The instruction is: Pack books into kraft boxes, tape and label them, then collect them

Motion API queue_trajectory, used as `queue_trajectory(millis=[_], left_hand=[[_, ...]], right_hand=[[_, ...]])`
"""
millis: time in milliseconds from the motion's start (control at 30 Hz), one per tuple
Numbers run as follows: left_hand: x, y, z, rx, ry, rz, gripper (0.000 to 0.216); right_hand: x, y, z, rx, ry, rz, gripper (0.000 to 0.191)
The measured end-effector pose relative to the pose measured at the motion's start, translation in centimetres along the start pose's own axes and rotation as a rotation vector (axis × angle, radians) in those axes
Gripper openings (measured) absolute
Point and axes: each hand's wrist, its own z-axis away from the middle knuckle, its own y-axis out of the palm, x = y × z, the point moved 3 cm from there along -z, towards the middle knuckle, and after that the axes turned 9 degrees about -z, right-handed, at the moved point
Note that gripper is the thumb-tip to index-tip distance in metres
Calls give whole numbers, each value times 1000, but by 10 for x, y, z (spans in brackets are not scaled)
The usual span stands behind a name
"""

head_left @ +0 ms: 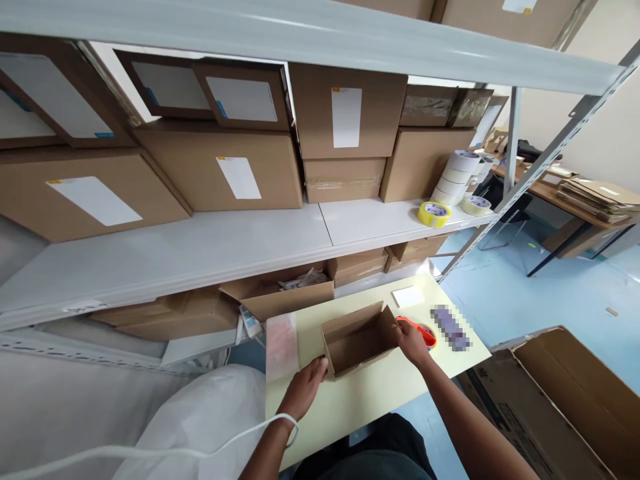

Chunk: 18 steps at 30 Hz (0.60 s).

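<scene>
A small open-topped cardboard box [361, 333] sits on a pale yellow table [380, 400], with a bare interior. My left hand [306, 385] is closed on the box's left end, thumb up near the rim. At the opposite end my right hand [412, 341] grips the right side, its fingers partly hidden by the cardboard. Just beyond my right hand lies a red-orange tape dispenser [427, 335], partly covered by that hand. A white card [408, 297] rests behind the box. Left of the box is a translucent pinkish plastic sheet or bag [282, 347].
A grey shelf [250, 233] with several cartons runs behind the table. Tape rolls [434, 213] stand at its right end. A large open carton [530, 400] is at the right, a white sack [200, 420] at the left. A white cable [190, 453] loops round my left wrist.
</scene>
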Motion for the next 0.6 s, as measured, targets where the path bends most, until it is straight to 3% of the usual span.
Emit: queue_trajectory(millis=[67,167,300,433,600], left_hand=[[26,-14,-11,-89,-91,-8,56],[65,-48,-29,-305,-299,-198,46],[101,-82,-50,-404,-484,-313,58],[117,-89,-73,-381,-586,-362,65],[119,-80,-91,-362,-626,-406,54]], right_hand=[[-2,-3,3,-16,3,-64,40],[-1,-5,9,-12,-18,-119,48],[2,-10,25,-31,-79,-191,56],[-5,-18,49,-115,-100,-237,55],[-30,-29,73,-186,-76,-280,55]])
